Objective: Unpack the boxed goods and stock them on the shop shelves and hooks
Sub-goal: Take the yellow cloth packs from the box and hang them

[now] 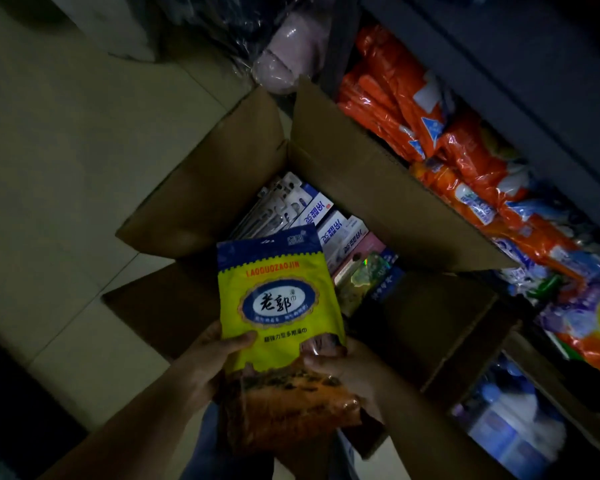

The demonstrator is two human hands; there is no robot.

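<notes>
A yellow and blue packet (278, 299) with an orange cloth showing in its clear lower half is held over the open cardboard box (361, 188). My left hand (219, 355) grips the packet's left edge, thumb across the front. On the packet's lower right side my right hand (347, 372) curls round it from behind. Inside the box lie white and blue cartons (329, 223), carded goods (274, 206) and a pink pack (364, 251).
Shelves (520, 109) on the right hold orange packets (395, 98) and blue and white packs (520, 258). A second open carton (513, 431) of blue-capped items sits at the lower right. Pink wrapped goods (284, 60) lie behind the box. Pale floor tiles (66, 150) spread to the left.
</notes>
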